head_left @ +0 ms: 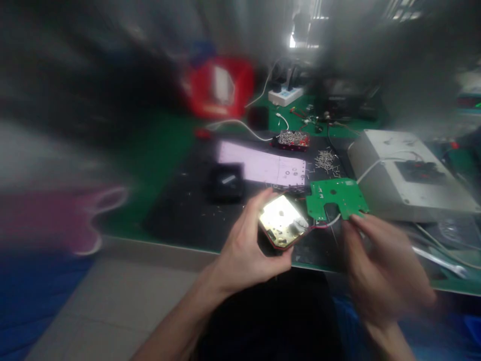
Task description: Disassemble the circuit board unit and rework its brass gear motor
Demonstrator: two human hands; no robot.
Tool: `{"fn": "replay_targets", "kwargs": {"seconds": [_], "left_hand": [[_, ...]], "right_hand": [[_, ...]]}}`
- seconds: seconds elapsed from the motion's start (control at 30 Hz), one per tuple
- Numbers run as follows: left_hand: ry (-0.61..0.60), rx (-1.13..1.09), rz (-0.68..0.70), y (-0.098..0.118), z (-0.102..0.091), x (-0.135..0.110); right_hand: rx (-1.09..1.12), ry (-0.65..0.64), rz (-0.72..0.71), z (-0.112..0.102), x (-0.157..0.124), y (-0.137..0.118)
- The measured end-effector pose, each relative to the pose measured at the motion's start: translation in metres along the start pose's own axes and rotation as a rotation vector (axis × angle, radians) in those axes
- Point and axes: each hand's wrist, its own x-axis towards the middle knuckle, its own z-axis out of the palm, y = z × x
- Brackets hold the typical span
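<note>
Left hand [242,245] and right hand [387,265] were both occupied over the near side of the tabletop [130,200]; the left had thumb and fingers clasped round the sides of a shiny metal-faced unit [282,220], its bright face turned up; the right, blurred, looked to be pinching the near right part of a green circuit board [336,190] between thumb and finger. Side by side they were, unit on the left, board on the right and a little farther off; reddish and white wires [322,226] ran across the gap between them.

I took the step in hand to be handling the wired pair apart, board drawn to one side of the unit; from there, I judged, the next move called for a steady left grip and some slack in the wires, lest a joint be strained.

Beyond the hands lay a pale sheet of paper [259,163], with a few small rings on its right end; right of it was a heap of small metal pieces [326,160]; farther back stood a small tray [293,139] filled with similar bits; a grey-white box [391,150] stood at the right, and a dark square object [226,185] at the left, too blurred for me to name.
</note>
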Motion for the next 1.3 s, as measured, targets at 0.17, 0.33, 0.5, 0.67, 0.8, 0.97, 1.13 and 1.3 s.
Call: {"fn": "replay_targets", "kwargs": {"seconds": [0.17,0.33,0.5,0.67,0.8,0.97,1.13,1.3], "left_hand": [[-0.259,-0.068,-0.034,-0.008,-0.03,0.02],[-0.279,-0.162,0.016,-0.006,-0.06,0.046],[-0.234,-0.14,0.167,0.009,-0.063,0.098],[-0.367,-0.19,0.265,0.017,-0.058,0.13],[-0.336,-0.235,0.233,0.006,-0.063,0.131],[-0.29,-0.275,0.208,-0.01,-0.067,0.125],[-0.289,-0.204,0.207,-0.017,-0.069,0.124],[-0.261,-0.115,0.224,-0.018,-0.072,0.125]], "right_hand": [[0.011,-0.045,-0.083,0.001,0.007,-0.009],[0.071,-0.154,-0.422,-0.004,0.034,-0.005],[0.077,-0.286,-0.669,-0.011,0.056,-0.003],[0.114,-0.378,-0.7,-0.012,0.063,-0.012],[0.191,-0.335,-0.655,-0.004,0.072,-0.017],[0.264,-0.252,-0.527,0.011,0.082,-0.008],[0.288,-0.298,-0.354,0.022,0.081,0.006],[0.325,-0.357,-0.318,0.029,0.079,0.006]]}}
